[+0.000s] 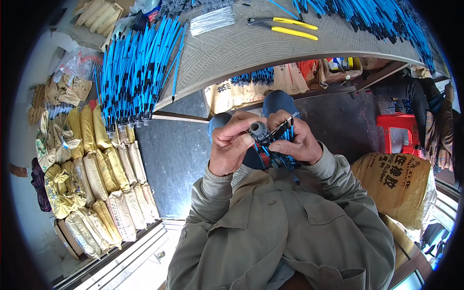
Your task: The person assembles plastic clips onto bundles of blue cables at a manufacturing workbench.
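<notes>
From the head view, I see the left hand (231,144) pinching a grey fitting (263,131) before the jacket (261,217), the right hand (300,139) gripping blue-and-black strips (285,158) beside it, seemingly for steadiness; yellow-handled pliers (293,33) lie on the table (217,58).

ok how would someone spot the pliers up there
Start with the grey patterned table across the top of the picture. On it, between two heaps of blue rods, pliers lie just right of a pale bundle. Their two bright yellow handles set them apart from the blue and pale things around.
</notes>
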A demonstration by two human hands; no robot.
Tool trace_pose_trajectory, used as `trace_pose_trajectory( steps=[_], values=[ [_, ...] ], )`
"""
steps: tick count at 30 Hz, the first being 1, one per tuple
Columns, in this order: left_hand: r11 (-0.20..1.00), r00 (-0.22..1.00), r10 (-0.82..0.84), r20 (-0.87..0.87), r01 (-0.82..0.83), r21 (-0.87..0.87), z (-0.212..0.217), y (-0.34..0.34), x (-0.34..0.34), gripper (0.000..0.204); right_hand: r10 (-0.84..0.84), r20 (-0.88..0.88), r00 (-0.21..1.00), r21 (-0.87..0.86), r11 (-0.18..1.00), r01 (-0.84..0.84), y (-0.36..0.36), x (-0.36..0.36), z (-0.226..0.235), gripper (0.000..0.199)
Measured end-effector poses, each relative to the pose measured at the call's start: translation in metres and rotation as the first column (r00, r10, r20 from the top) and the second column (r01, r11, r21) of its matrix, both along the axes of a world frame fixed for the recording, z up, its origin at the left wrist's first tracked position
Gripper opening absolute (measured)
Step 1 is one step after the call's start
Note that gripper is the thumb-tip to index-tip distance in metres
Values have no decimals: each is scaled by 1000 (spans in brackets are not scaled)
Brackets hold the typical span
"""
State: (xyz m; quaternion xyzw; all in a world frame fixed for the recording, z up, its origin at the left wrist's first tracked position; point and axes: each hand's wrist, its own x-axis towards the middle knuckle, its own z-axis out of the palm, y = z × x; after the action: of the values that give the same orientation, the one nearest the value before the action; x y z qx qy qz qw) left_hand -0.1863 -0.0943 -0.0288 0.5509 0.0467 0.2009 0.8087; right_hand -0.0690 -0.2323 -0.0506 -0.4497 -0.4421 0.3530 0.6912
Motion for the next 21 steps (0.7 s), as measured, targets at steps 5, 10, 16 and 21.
trace_pose_trajectory(
  steps=[5, 10, 16, 21],
  values=[
    [996, 996, -69, 59, 65, 63, -7, 6, -1, 36, 32, -68, 997, 36, 999, -29, 1, -3, -3, 27],
    [993, 984, -115, 137, 112, 31, -15, 11, -2, 32, -26, 148, 989, 64, 998, 16, 2, -2, -7, 23],
    [995, 982, -92, 165, 99, -33, -9, 13, -1, 34, 104, 273, 956, -39, 995, -97, 4, 21, 11, 22],
    [989, 978, -145, 151, 142, 32, -5, 15, 3, 36, 216, 271, 938, -133, 974, -186, 4, 30, 15, 22]
  ],
)
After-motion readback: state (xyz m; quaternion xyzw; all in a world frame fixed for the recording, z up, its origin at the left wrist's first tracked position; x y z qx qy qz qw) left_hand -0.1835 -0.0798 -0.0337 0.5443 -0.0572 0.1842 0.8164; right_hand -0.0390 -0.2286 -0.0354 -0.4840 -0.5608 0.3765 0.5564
